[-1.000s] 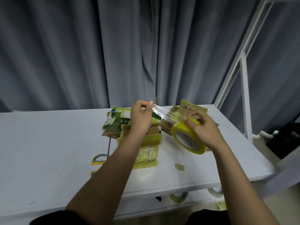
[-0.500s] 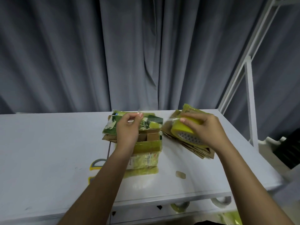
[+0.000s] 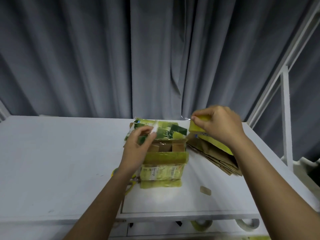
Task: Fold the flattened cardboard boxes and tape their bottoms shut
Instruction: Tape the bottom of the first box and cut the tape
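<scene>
Since a second ago we have swung the yellow roll of clear packing tape (image 3: pixel 199 125), gripped in our right hand (image 3: pixel 220 125), out beyond the green-printed cardboard box (image 3: pixel 164 153) mid-table, while our left hand (image 3: pixel 138 148) pinches the tape's end down on its brown flaps.

Your two forearms reach in over the near edge of the white bench (image 3: pixel 52 170), bare from the bottom of the frame to the wrists, with no sleeve, cuff, watch or band showing. Your left hand (image 3: pixel 136 149) and right hand (image 3: pixel 220 125) are ungloved and without rings. Motion blur softens the knuckles and fingertips of both hands.
</scene>
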The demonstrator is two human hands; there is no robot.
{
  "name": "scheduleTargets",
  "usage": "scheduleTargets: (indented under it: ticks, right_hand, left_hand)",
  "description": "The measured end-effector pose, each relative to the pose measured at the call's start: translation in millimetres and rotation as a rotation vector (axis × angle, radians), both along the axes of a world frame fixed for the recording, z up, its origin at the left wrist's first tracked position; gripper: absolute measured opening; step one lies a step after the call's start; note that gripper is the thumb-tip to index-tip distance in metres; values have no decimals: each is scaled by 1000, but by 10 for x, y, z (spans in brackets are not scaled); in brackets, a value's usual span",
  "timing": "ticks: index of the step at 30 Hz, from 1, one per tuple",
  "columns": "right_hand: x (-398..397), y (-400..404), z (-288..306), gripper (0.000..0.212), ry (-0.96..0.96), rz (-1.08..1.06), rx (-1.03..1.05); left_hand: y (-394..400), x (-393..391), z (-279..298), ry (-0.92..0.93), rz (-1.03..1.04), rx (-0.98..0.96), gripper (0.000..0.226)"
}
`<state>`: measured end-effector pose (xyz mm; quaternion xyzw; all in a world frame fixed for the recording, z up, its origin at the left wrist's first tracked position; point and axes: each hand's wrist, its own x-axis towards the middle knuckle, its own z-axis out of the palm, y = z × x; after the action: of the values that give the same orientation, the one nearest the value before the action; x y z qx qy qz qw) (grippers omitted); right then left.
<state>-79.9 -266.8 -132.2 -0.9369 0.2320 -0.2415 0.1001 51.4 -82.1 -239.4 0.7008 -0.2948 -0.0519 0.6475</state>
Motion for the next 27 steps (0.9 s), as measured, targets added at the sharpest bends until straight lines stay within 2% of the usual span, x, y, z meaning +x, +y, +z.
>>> scheduleTargets:
  ticks: [4, 7, 10, 14, 18, 27]
  right_hand:
    - [184, 64, 46, 18, 57, 31, -43]
    - [283, 117, 46, 19, 91, 49, -43]
    - [339, 138, 24, 18, 124, 54, -37]
    - [359, 120, -49, 17, 154, 56, 13]
    - [342, 69, -131, 18, 187, 53, 21]
    - [275, 37, -168, 15, 205, 70, 161]
  left_hand:
    - [177, 153, -159, -97, -204, 274, 76]
    - [213, 258, -176, -109, -314, 318, 97]
    - [180, 353, -229, -41, -381, 294, 100]
    - [88, 341, -354, -10, -316, 240, 100]
    - [3, 317, -482, -52, -251, 202, 94]
    - [-76, 349, -512, -196, -209, 268, 91]
